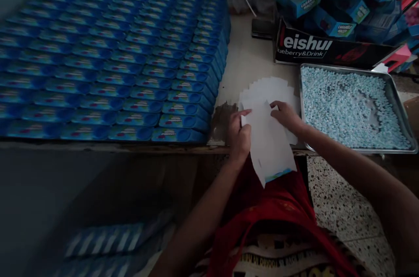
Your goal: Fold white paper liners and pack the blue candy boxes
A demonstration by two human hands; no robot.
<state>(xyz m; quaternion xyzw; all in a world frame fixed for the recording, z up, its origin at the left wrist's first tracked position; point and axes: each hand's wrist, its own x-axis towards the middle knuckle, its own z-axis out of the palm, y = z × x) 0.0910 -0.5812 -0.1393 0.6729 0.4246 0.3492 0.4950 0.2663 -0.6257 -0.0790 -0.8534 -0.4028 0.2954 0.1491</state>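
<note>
I have a white card [270, 137] between my two hands, over the near edge of the table [244, 60]. My left hand [240, 135] is closed on its left edge, thumb on the near side and a forefinger laid across the top. My right hand [284, 115] pinches the right edge, a little higher up, between thumb and fingers, where a bit of the card is bent. The lower end hangs past the table, above my red apron [271, 207], and a strip of blue and green print shows at its bottom corner. Just beyond my fingers, partly under the card, a fanned pile of white sheets [266, 87] lies on the table. To the left, blue boxes [131, 50] stand packed in slanting rows. To the right, near my right forearm, is a metal tray [360, 151] spread with small pale blue pieces [337, 106], thinner in one patch. Behind it sits a black carton [307, 47] heaped with blue packets [342, 28], and a small dark case [262, 28] lies beside that carton.
</note>
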